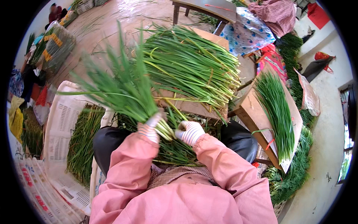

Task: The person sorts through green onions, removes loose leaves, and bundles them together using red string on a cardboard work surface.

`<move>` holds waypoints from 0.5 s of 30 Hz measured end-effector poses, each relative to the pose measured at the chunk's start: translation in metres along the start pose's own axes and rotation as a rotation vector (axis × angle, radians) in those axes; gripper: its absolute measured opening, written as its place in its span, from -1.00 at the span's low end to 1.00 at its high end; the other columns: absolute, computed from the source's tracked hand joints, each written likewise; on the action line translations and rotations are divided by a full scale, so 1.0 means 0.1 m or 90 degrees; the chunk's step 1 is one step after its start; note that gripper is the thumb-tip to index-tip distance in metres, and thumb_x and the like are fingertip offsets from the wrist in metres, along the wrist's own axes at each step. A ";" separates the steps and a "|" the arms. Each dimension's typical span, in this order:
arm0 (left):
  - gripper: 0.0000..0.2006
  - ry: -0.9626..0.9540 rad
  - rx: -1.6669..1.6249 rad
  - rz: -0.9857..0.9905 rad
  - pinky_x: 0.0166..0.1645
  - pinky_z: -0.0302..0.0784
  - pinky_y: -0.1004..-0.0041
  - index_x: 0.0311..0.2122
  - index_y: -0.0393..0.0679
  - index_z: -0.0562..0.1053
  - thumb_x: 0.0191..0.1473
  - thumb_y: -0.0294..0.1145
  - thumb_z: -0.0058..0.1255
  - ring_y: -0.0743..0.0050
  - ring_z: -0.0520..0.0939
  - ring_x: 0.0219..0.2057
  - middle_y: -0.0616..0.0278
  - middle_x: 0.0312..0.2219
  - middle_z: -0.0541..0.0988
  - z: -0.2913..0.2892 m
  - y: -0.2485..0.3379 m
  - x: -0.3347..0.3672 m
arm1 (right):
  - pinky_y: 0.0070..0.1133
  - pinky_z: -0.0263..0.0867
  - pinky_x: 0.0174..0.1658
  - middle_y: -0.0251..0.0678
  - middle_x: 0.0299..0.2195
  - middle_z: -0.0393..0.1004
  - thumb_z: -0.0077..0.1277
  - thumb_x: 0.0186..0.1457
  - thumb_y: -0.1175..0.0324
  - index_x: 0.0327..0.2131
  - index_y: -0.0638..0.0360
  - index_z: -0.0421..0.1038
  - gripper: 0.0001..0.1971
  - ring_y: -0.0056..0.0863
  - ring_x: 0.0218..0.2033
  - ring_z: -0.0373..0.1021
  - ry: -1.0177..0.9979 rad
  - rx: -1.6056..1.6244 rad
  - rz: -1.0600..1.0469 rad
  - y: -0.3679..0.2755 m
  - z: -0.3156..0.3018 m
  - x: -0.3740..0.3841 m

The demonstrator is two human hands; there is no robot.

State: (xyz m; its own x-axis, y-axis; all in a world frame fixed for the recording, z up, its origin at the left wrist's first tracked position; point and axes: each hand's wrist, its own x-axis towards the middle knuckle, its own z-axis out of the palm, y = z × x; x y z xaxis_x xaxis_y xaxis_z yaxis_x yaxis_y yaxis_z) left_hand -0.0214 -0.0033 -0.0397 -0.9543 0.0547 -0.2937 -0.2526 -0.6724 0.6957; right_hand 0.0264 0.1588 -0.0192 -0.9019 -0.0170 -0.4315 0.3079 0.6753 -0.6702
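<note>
You sit over a brown board table [194, 106] piled with loose long green chive stalks [190, 65]; wet concrete floor [112, 18] beyond. A second board [253, 115] to your right carries another green heap [278, 112]. One white plastic crate [61, 123] at your left holds more. Both gloved, pink-sleeved forearms rise. Your left hand [151, 127] clenches one fanned bunch of green chives [123, 87] at its pale base; your right hand [189, 131] seems pinched on the stalk ends.

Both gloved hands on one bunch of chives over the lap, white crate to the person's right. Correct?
Nearly. The head view shows the left hand and right hand on the bunch of chives over the lap, but the white crate stands to the person's left.
</note>
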 end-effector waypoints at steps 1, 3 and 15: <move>-0.67 -0.059 0.006 0.060 -0.40 0.48 0.41 -0.28 -0.21 0.38 -0.22 -0.45 0.20 0.36 0.51 -0.49 0.22 -0.46 0.49 -0.03 0.13 0.08 | -0.43 0.34 -0.27 -0.04 -0.47 0.47 0.00 -0.17 0.12 -0.37 0.16 0.45 -0.67 -0.11 -0.36 0.42 -0.010 -0.092 -0.004 0.03 -0.01 -0.08; -0.68 -0.113 -0.024 0.132 -0.36 0.47 0.39 -0.28 -0.18 0.37 -0.20 -0.41 0.20 0.38 0.51 -0.46 0.23 -0.44 0.48 -0.02 0.47 0.24 | -0.38 0.32 -0.20 -0.05 -0.38 0.47 -0.01 -0.13 0.07 -0.33 0.15 0.44 -0.63 -0.12 -0.27 0.40 -0.156 -0.264 0.038 0.15 -0.12 -0.32; -0.65 -0.223 -0.220 -0.160 -0.48 0.51 0.26 -0.16 -0.05 0.34 -0.09 -0.43 0.15 0.51 0.52 -0.52 0.38 -0.55 0.46 0.32 0.17 0.20 | -0.32 0.31 -0.20 -0.16 -0.23 0.39 -0.06 -0.08 0.28 -0.24 0.12 0.33 -0.72 -0.21 -0.24 0.37 0.211 -0.488 0.006 0.08 -0.48 -0.08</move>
State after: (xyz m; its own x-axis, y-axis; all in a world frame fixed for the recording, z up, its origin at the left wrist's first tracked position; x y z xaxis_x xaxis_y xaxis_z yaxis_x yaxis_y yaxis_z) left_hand -0.0502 0.0105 -0.0128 -0.8823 0.4477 -0.1455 -0.4687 -0.8070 0.3592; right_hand 0.0214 0.1997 0.0072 -0.9796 0.1282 -0.1547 0.1326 0.9910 -0.0183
